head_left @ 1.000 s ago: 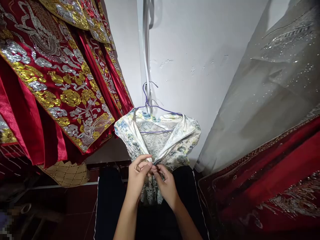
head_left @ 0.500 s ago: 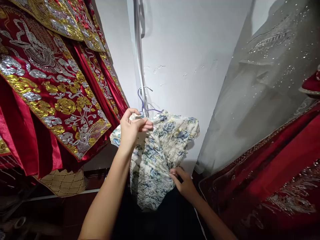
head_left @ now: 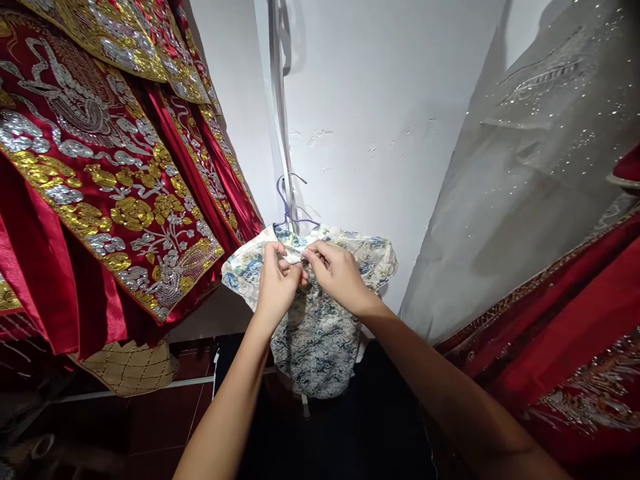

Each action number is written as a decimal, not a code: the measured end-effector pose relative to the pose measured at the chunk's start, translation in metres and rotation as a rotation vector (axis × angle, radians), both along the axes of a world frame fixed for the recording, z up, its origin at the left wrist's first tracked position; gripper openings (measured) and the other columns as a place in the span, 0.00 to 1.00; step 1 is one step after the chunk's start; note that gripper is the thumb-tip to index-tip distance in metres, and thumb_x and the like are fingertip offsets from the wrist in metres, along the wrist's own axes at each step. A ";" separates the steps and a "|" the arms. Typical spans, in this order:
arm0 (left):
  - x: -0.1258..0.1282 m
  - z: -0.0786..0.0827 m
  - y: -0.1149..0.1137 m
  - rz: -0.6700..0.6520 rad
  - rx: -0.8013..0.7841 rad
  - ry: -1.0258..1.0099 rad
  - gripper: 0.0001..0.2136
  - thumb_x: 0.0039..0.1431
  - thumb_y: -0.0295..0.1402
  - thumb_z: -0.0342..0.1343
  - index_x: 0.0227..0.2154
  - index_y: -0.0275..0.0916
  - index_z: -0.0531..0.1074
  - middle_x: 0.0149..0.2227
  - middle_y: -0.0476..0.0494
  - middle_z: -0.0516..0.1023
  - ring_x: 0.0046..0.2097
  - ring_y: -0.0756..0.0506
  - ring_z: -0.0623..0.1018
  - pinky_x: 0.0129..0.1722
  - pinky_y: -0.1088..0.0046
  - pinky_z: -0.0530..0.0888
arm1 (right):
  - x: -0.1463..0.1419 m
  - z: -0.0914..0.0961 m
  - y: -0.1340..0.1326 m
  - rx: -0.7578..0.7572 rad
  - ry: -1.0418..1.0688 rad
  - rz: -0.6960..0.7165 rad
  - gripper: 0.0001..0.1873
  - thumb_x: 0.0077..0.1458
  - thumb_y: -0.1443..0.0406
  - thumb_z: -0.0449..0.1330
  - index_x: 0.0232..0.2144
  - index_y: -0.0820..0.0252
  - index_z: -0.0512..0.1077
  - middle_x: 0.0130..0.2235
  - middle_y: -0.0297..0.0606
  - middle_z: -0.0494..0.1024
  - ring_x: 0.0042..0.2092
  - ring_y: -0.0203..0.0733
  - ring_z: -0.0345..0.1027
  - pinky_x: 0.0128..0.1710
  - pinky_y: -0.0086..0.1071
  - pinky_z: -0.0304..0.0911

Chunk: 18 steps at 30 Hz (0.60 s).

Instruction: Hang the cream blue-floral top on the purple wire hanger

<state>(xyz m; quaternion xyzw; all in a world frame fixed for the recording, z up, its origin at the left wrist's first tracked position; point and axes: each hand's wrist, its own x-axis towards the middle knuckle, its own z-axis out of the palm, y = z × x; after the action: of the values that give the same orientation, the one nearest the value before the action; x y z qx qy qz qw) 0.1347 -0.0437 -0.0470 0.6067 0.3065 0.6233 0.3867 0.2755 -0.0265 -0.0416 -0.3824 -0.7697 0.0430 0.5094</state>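
Note:
A short-sleeved floral blouse (head_left: 317, 340), white with blue and green flowers, hangs on a purple hanger (head_left: 286, 203). My left hand (head_left: 281, 277) pinches the front edge just below the neckline. Right beside it, my right hand (head_left: 334, 265) also pinches the cloth at the neck opening, thumb and forefinger together. The fingertips of both hands nearly meet at the collar. Whatever small fastening may lie between them is too small to make out. Below the hands, the front of the blouse falls down toward my dark clothing.
A pale vertical pole (head_left: 277, 100) carries the hanger before a white wall (head_left: 380, 80). Red garments with gold and silver embroidery (head_left: 133, 213) hang at left. On the right are a sparkling white veil-like fabric (head_left: 520, 167) and red beaded garments (head_left: 590, 300). A tan quilted item (head_left: 133, 367) sits low left.
My right hand has moved up and left from the blouse's lower side to the neckline. My left hand has dropped slightly, and the blouse's shoulders now spread more evenly on the hanger.

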 end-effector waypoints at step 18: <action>-0.038 -0.038 0.046 0.385 0.071 0.175 0.09 0.55 0.38 0.60 0.34 0.39 0.69 0.30 0.49 0.72 0.30 0.50 0.72 0.32 0.75 0.68 | 0.129 -0.056 -0.001 -0.276 1.094 0.181 0.15 0.58 0.57 0.55 0.22 0.55 0.71 0.24 0.36 0.72 0.31 0.40 0.70 0.34 0.30 0.69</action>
<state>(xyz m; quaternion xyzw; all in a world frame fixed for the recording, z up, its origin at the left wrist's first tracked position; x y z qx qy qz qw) 0.0971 0.0019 -0.0847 0.6021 0.4270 0.6409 0.2107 0.4042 -0.0278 -0.0978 -0.3000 -0.4109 0.3785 0.7732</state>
